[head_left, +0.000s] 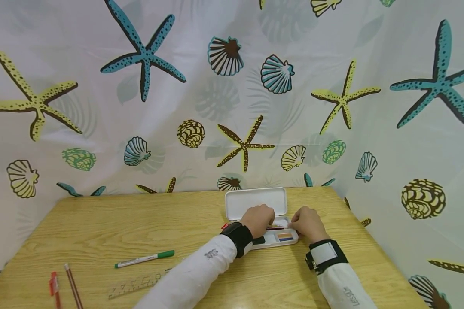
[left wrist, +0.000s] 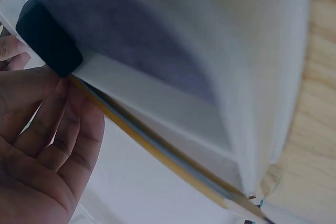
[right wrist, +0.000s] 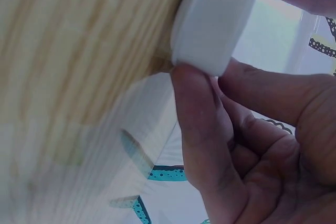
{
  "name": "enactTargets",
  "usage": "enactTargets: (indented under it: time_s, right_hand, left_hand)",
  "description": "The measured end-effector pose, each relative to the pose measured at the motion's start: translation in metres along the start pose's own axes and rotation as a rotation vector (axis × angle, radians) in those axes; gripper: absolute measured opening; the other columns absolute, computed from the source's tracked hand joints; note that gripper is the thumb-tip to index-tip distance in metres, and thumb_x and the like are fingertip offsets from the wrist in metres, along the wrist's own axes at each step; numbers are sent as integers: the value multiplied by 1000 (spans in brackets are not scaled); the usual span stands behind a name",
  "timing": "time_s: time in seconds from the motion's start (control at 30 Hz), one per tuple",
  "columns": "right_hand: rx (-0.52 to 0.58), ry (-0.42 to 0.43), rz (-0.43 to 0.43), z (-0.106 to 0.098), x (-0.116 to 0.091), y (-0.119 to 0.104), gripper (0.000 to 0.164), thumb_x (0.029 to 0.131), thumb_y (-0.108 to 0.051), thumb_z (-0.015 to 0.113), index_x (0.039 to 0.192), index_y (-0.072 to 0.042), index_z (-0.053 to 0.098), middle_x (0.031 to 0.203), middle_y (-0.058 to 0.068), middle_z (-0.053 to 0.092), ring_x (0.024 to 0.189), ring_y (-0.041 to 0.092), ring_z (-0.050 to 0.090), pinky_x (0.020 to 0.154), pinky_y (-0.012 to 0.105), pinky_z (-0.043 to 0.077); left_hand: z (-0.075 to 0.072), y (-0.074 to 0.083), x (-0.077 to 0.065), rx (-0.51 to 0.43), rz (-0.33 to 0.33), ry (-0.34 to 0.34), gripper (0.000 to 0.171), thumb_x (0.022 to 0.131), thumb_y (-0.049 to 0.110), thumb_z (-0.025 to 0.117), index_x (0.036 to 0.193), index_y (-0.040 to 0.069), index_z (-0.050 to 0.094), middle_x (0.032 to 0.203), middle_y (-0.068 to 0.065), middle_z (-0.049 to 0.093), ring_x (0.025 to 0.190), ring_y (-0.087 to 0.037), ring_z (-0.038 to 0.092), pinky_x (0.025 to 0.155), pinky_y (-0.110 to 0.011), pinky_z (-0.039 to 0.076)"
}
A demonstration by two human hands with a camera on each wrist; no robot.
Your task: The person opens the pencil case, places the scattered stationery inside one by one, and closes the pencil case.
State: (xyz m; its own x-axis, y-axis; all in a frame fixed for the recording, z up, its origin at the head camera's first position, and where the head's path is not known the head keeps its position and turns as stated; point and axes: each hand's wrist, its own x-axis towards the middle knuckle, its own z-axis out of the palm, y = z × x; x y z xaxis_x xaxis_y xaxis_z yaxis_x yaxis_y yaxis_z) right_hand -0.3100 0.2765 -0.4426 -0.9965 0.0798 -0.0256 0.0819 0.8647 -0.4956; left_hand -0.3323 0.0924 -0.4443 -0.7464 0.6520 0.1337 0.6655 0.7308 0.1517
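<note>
A white pencil case (head_left: 251,246) lies on the wooden table with its lid (head_left: 255,201) tipped back. Over its tray, my left hand (head_left: 258,219) pinches a yellow pencil (left wrist: 178,167) near one end; its sharpened tip points away from the fingers. Right by those fingertips is a dark block (left wrist: 50,38). In the right wrist view, the thumb and forefinger of my right hand (head_left: 308,225) pinch the case's rounded end. Inside the tray sits an orange, white and blue eraser (head_left: 285,236). The left hand hides part of the tray in the head view.
A green-capped marker (head_left: 145,259) lies left of the case, with a clear ruler (head_left: 135,286) nearer me. Further left are a brownish-red pencil (head_left: 73,285) and a red pen (head_left: 55,286). Behind the table hangs a starfish-and-shell patterned cloth (head_left: 158,111).
</note>
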Motion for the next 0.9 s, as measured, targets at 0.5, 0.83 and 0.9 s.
enactTargets:
  time_s: [0.5,0.83,0.9]
  right_hand:
    - [26,-13,15,1,1,1,14,88,-5,79,78,1,72,67,5,63,59,17,59,53,27,48]
    - [11,6,-3,1,0,1,13,86,-4,80,77,1,73,66,4,62,58,16,57,51,26,46]
    - [9,6,-13,0,-1,0,12,86,-3,80,77,2,73,66,4,62,58,16,57,51,26,46]
  left_hand:
    - [9,0,7,-1,-9,-2,15,88,1,78,94,15,77,91,2,72,80,-12,67,68,-27,54]
    - [-9,-7,-4,-15,10,37,14,88,2,78,96,13,77,92,0,71,84,-13,66,69,-27,54]
    - [-19,-12,-9,-38,19,48,16,89,0,76,99,12,77,93,-1,71,85,-14,66,71,-26,54]
